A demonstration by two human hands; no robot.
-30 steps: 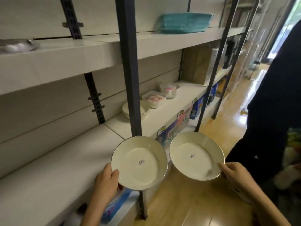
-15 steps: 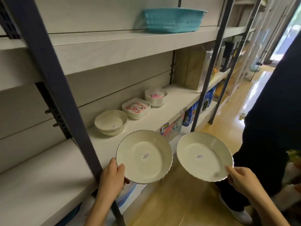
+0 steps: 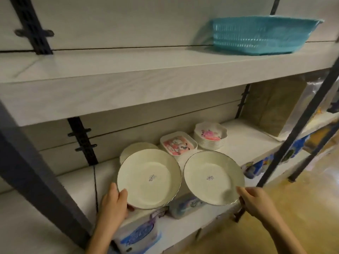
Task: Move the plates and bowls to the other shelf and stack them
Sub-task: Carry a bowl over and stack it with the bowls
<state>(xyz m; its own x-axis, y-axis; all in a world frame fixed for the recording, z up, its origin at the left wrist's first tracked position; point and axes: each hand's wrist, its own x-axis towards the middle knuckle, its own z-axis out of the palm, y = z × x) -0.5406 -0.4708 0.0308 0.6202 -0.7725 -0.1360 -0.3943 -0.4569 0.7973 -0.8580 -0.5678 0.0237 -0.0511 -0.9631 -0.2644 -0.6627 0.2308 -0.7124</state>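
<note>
Cream plates held level before the middle shelf point(image 3: 238, 132): left hand point(image 3: 113, 202) grips left plate point(image 3: 149, 178), right hand point(image 3: 255, 200) grips right plate point(image 3: 213, 177).

Two bare hands and forearms are showing at the near edge of the view. The left hand point(image 3: 114, 200) is wearing no glove, ring or watch, and the forearm below it is showing no sleeve. The right hand point(image 3: 256, 202) is also wearing nothing, and its forearm is running bare to the near right corner. The fingernails are looking short and plain, without polish.
</note>
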